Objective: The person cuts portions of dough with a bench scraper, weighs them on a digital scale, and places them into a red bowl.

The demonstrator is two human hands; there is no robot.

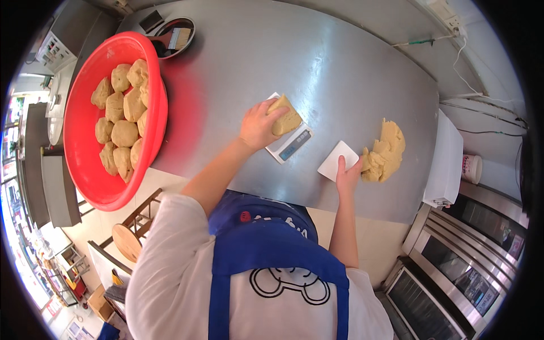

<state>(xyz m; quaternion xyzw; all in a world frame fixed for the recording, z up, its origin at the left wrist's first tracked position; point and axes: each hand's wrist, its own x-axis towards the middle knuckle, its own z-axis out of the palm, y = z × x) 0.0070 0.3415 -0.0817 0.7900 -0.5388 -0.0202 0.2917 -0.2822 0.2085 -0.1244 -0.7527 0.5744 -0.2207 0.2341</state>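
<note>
My left hand [260,124] grips a piece of yellowish dough [285,115] over the plate of a small white digital scale [290,144]; whether the dough rests on the plate cannot be told. In my right hand [349,172] is a flat white dough scraper [332,163], thumb on top, held just above or on the steel table. Close to the right of that hand lies a larger, torn mass of dough [389,148]. At the left stands a big red plastic basin [80,140] holding several rough dough lumps [124,133].
Behind the basin, a metal bowl [192,29] holds a flat brush [179,38], with a dark block-shaped object [151,21] beside it. The steel table [238,55] reaches to the wall. A wooden stool [127,242] stands at lower left, and glass-doored steel appliances [429,297] at lower right.
</note>
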